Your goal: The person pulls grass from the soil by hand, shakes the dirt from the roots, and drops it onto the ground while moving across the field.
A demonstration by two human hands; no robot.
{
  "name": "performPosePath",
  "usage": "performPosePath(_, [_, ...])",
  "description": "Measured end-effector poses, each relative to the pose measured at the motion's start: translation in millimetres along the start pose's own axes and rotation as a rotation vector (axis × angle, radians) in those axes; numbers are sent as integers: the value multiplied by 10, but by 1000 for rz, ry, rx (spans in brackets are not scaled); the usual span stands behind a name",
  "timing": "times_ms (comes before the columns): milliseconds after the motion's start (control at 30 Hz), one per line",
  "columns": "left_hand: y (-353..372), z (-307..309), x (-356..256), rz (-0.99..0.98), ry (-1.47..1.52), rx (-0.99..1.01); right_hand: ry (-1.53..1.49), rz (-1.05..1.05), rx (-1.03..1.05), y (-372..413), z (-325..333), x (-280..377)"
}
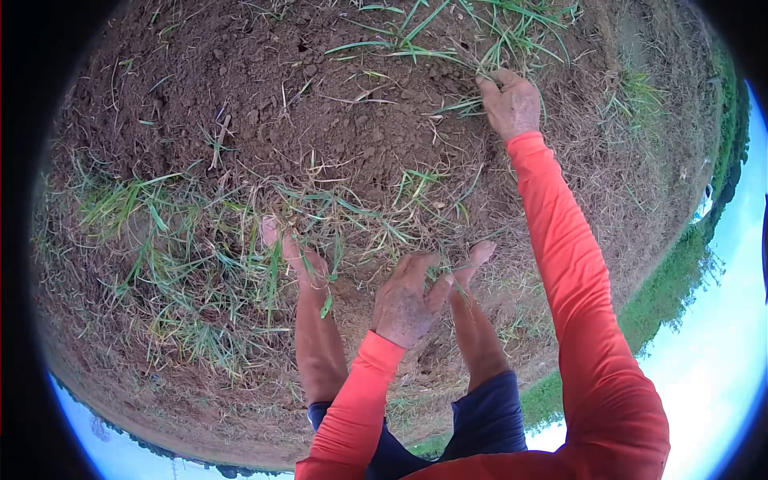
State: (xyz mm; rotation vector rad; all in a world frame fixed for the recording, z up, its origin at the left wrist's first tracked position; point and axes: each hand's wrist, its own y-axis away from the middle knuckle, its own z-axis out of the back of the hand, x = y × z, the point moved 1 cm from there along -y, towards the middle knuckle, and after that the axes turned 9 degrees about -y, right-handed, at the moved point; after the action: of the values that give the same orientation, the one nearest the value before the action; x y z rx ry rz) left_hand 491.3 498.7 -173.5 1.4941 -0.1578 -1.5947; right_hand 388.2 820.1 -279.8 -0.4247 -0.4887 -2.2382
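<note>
My right hand (512, 104) is stretched far forward. Its fingers are closed around the base of a grass clump (512, 40) whose long green blades fan out over the soil. My left hand (406, 302) is nearer my body, between my legs, with its fingers curled inward. Some thin grass blades (436, 276) show at the thumb and fingertips of that hand; most of what it grips is hidden by the fingers. Both arms wear long red sleeves (564, 252).
My bare feet (300, 254) stand in loose grass. Bare brown soil (264, 88) stretches ahead, with a small stick (219, 142) on it. A heap of pulled-looking grass (192, 280) lies to the left. Dry straw covers the ground at right (616, 184).
</note>
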Motion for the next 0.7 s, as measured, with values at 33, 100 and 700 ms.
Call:
performPosePath(33, [8,-3,3,-2,-29,17,-24,-13,3,62,58,7])
performPosePath(100, [10,-20,-3,11,-51,62,-58,-18,9,197,141,6])
performPosePath(700, [-63,-117,-12,47,3,85,-460,-28,-305,-44,1107,408])
